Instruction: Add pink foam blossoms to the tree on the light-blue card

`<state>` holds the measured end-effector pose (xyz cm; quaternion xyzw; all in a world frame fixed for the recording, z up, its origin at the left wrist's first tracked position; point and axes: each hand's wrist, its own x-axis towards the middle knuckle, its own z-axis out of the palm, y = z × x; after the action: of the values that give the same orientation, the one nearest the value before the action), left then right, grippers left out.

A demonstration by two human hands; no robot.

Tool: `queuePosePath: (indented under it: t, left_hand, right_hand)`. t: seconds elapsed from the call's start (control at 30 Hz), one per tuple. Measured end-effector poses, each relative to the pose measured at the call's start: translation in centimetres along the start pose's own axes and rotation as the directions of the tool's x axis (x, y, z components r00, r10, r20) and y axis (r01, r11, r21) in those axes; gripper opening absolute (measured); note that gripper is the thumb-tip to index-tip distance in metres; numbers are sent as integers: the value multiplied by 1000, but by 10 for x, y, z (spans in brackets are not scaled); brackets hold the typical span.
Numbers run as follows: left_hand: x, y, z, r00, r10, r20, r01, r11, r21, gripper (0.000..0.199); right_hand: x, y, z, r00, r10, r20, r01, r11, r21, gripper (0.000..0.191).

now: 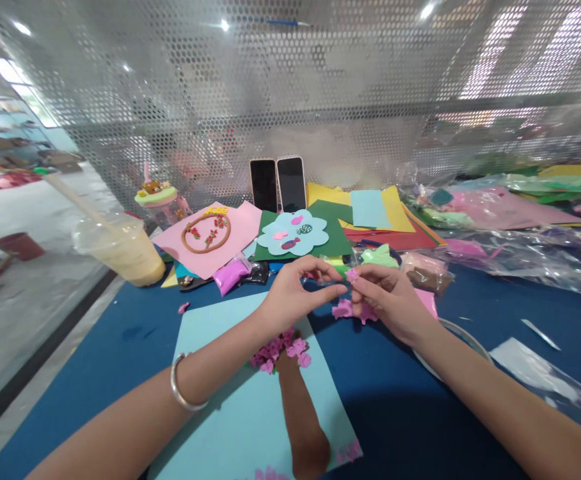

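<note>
My right hand [388, 300] pinches a small pink clay piece [352, 275] with a ruffled edge between thumb and fingertips. Close to it is my left hand [298, 290], its thumb and index finger curled nearly together; whatever lies between them is hidden. A bit of green shows just beyond those fingertips. More pink clay [343, 309] lies on the table below the right fingers. Under my left forearm rests a light blue sheet [220, 413] bearing a brown clay tree trunk [298, 407], with clustered pink clay blossoms [295, 348] at its top.
Behind are a pink sheet with a brown clay ring [205, 252], a blue cloud-shaped card [270, 245] and two phones [290, 183]. A drink cup [133, 257] leans at left. Plastic bags [545, 260] and coloured sheets lie right. A perforated metal panel [320, 80] rises beyond.
</note>
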<state>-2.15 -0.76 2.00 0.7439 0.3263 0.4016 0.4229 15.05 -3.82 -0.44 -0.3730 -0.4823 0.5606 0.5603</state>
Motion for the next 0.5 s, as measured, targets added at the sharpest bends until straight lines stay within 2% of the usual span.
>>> queuePosePath:
  t: [0.1, 0.2, 0.3, 0.5]
  left_hand:
    - [-2, -2, -1, 998, 25, 57, -44, 924, 379, 10]
    - [-6, -1, 2, 988, -40, 150, -60, 790, 610, 12]
    - [-9, 0, 6, 976, -102, 192, -56, 736, 675, 15]
    - [-9, -4, 12, 979, -132, 155, 3, 771, 637, 10]
  right_hand:
    - [1, -1, 1, 999, 18, -35, -18, 1000, -8, 20]
    - [1, -2, 2, 995, 50, -82, -54, 998, -43, 22]
    - [2, -1, 3, 993, 69, -97, -72, 997, -28, 23]
    - [2, -1, 5, 991, 76, -108, -76, 997, -3, 26]
